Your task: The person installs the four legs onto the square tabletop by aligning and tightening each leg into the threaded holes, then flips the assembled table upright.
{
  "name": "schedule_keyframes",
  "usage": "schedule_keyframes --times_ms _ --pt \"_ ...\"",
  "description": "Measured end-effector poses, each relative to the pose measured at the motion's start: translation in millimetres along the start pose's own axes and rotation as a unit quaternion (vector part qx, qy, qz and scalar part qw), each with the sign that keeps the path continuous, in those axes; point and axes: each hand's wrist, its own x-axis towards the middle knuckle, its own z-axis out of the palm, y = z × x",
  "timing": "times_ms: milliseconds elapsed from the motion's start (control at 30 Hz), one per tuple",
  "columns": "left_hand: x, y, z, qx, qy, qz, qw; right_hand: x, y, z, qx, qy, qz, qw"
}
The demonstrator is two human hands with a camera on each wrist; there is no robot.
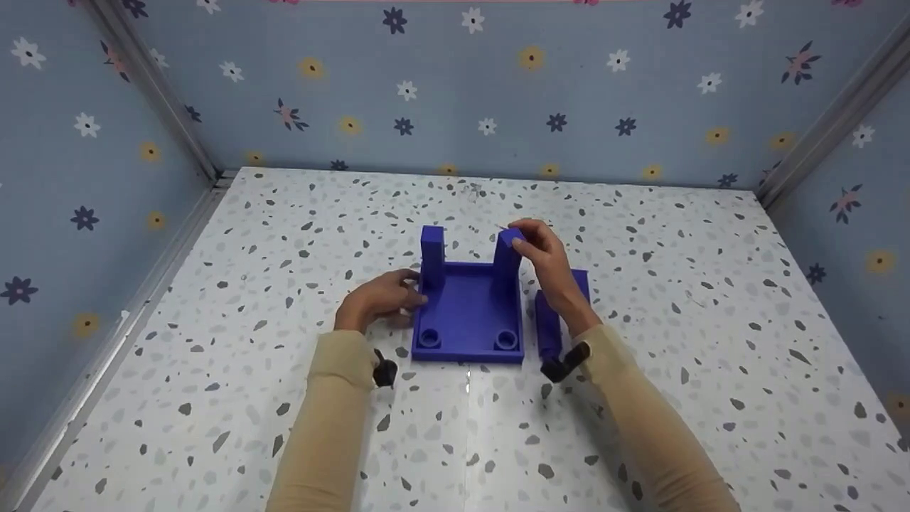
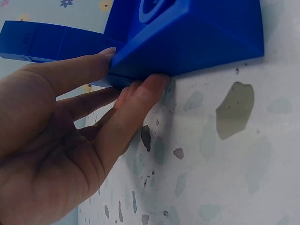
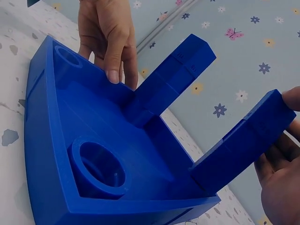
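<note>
A blue square tray-like base with raised edges lies on the table, round sockets showing in its two near corners. Two blue square legs stand up from its far corners: a left leg and a right leg. My right hand pinches the top of the right leg between thumb and fingers. At the base's left edge, my left hand holds the wall, thumb on the rim and fingers against the side, as the left wrist view shows.
Further blue pieces lie on the speckled table just right of the base, partly hidden under my right forearm. Flower-patterned panels wall the table at the back and both sides.
</note>
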Motion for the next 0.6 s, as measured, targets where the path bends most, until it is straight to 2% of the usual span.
schedule_keyframes --times_ms 200,400,600 --pt "0.9 -0.8 -0.3 -0.003 -0.002 -0.005 1.0 -1.6 2 0 -0.024 0.015 -0.005 0.9996" --pt "0.7 -0.8 0.2 0.002 -0.001 -0.002 1.0 -2.4 1 1 -0.041 0.033 0.01 0.9986" --pt "0.6 -0.8 -0.3 0.006 0.003 -0.001 1.0 -9.7 -19 10 -0.071 0.04 -0.005 0.9967"
